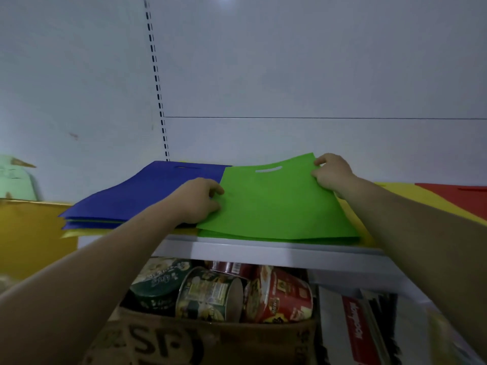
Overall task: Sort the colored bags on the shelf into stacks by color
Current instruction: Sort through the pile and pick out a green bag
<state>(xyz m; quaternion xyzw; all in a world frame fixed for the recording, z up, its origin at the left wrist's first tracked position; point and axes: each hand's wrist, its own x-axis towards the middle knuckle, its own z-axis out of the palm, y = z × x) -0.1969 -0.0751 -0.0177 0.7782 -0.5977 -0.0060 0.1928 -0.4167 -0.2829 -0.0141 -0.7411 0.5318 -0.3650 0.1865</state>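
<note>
A flat green bag (274, 204) with a handle slot lies on the white shelf (263, 250), on top of more green. My left hand (200, 200) pinches its left edge. Its far right corner is gripped by my right hand (330, 172). To the left sits a stack of blue bags (137, 193) with a yellow layer showing beneath. A yellow bag (411, 194) and a red bag (458, 196) lie at the right, partly behind my right forearm.
Below the shelf, a brown cardboard box (210, 338) holds instant noodle cups (279, 293). A red-and-white package (358, 333) stands at the lower right. A yellow box (31, 233) sits at left. The white back wall has a slotted upright (158, 85).
</note>
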